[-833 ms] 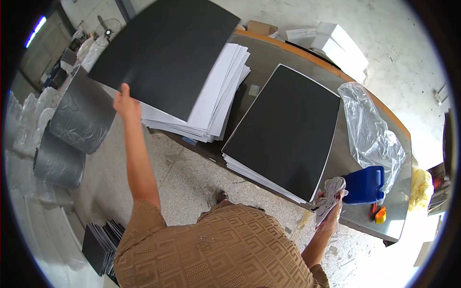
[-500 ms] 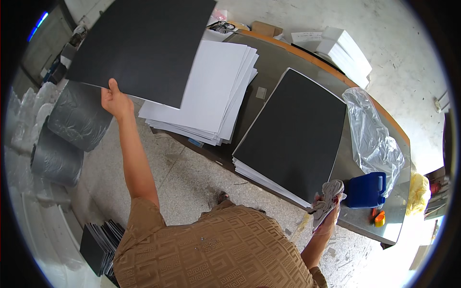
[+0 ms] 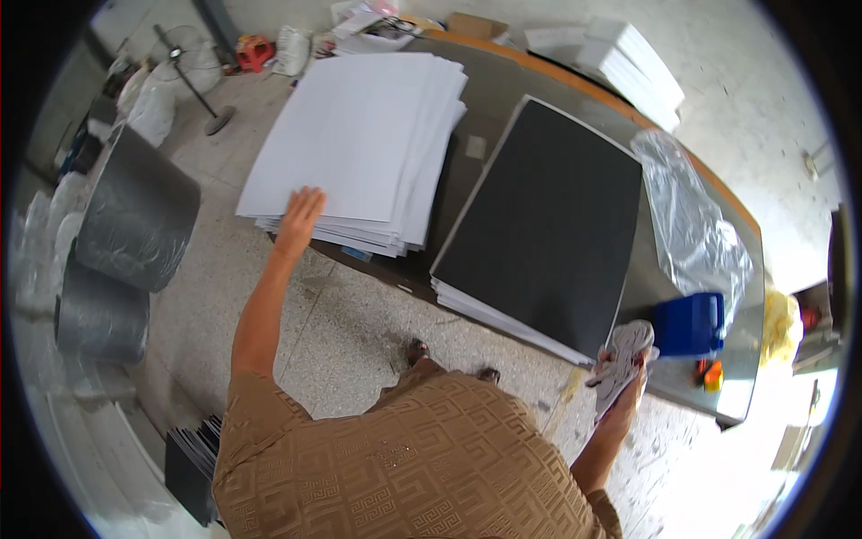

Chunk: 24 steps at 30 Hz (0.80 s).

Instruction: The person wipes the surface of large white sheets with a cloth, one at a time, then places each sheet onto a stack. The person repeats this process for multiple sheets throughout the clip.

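Left hand (image 3: 302,221) was open, fingers extended over the near edge of the white sheet stack (image 3: 346,135); contact could not be told. That stack lay left on the table (image 3: 496,79), the black-topped stack (image 3: 548,225) to its right. Right hand (image 3: 629,392) gripped a pale cloth (image 3: 621,352) near the blue jug (image 3: 686,325).

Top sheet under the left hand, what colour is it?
The top sheet is white, best seen in the head view.
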Available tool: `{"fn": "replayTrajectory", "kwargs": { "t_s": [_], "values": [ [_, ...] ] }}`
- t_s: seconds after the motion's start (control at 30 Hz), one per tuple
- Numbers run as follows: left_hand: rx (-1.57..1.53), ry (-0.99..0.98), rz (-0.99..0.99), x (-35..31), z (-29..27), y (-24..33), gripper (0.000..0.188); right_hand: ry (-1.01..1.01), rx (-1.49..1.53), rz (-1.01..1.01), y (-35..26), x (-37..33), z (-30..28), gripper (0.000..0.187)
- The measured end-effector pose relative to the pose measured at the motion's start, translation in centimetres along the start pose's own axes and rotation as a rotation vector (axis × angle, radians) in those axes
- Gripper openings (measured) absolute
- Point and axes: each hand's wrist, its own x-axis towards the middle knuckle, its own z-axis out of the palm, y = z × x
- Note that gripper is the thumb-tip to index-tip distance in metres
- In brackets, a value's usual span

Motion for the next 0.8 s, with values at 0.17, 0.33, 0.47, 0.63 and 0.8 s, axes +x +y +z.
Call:
{"fn": "replayTrajectory", "kwargs": {
  "t_s": [0.17,0.33,0.47,0.63,0.8],
  "values": [
    [-0.186,-0.209,-0.094,0.2,-0.4,-0.3,0.05,0.204,0.0,-0.044,-1.2,-1.1,1.0,0.06],
    [-0.016,-0.12,0.012,4.7,-2.8,9.8,0.044,0.134,0.24,-0.089,-1.2,-1.6,-5.6,0.057],
    [-0.519,-0.072,0.384,10.3,-4.6,30.5,0.052,0.198,0.322,-0.119,-0.3,-1.3,-7.6,0.054],
    [-0.499,-0.186,0.519,13.2,-3.8,44.7,0.042,0.207,0.387,-0.184,-0.1,-1.6,-8.7,0.051],
    [-0.388,-0.168,0.674,13.5,-2.8,44.6,0.033,0.282,0.404,-0.187,1.3,-2.2,-13.0,0.049]
  ]
}}
